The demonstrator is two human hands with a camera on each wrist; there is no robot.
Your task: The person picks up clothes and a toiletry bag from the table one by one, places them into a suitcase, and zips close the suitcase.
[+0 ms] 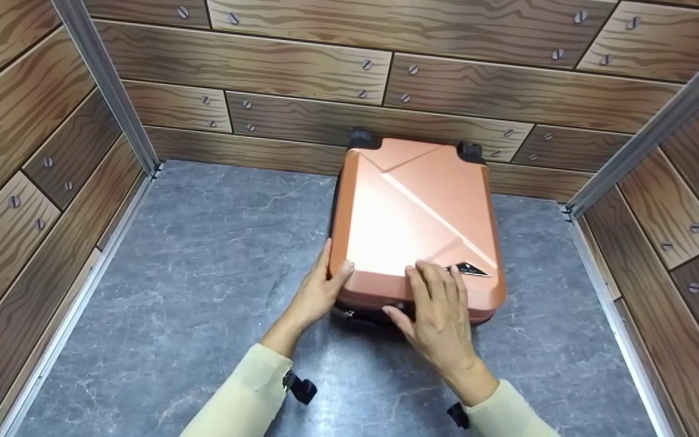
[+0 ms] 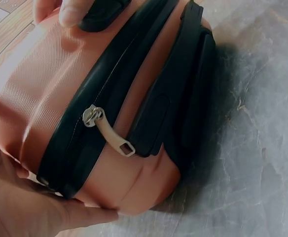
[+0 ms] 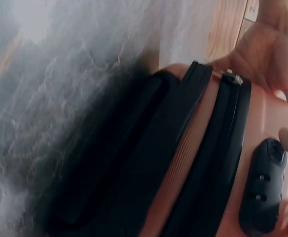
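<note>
An orange-pink hard-shell suitcase (image 1: 422,206) lies flat, its wheeled end toward the back wall. At its near left corner my left hand (image 1: 316,291) rests with the thumb on the upper shell and straight fingers along the side. My right hand (image 1: 440,318) lays extended fingers on the top near the dark triangular badge (image 1: 469,269), thumb by the front edge. In the right wrist view a black combination lock (image 3: 263,190) sits close to the right thumb. The left wrist view shows a metal zipper pull (image 2: 112,133) on the black zipper band, beside a black carry handle (image 2: 159,103).
The suitcase lies on a grey marble-patterned surface (image 1: 216,243). Wood-plank-patterned walls (image 1: 301,67) enclose it at the back and both sides, with metal posts (image 1: 107,85) at the corners. The suitcase's black wheels (image 1: 471,152) are close to the back wall.
</note>
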